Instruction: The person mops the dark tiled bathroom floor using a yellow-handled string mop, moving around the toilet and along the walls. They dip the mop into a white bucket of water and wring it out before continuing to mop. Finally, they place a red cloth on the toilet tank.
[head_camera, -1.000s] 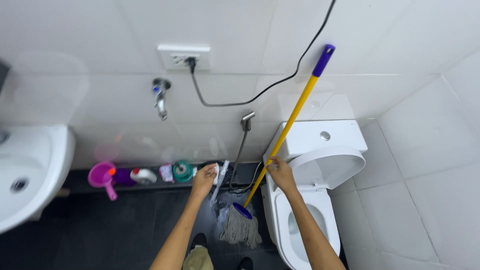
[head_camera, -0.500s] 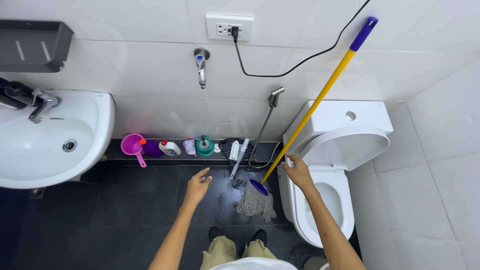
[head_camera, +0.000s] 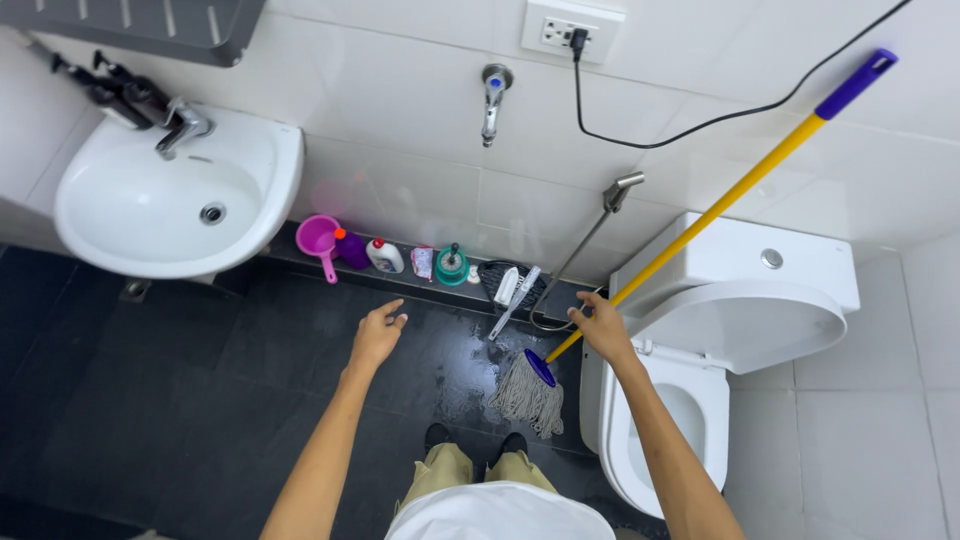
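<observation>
On the dark wet floor: grey string mop with yellow pole (head_camera: 690, 237), head at 6 o'clock of the white toilet tank (head_camera: 740, 262).
Right hand (head_camera: 603, 327): clamped low on pole.
Left hand (head_camera: 376, 337): empty, fingers spread, above floor.

Likely a home bathroom, white toilet (head_camera: 740, 330), wall sink (head_camera: 175, 195), tiled walls

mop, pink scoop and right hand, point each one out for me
mop (head_camera: 700, 225), head view, on the yellow handle
pink scoop (head_camera: 318, 236), head view, on the bowl
right hand (head_camera: 603, 327), head view, on the back of the hand gripping the mop handle
</observation>
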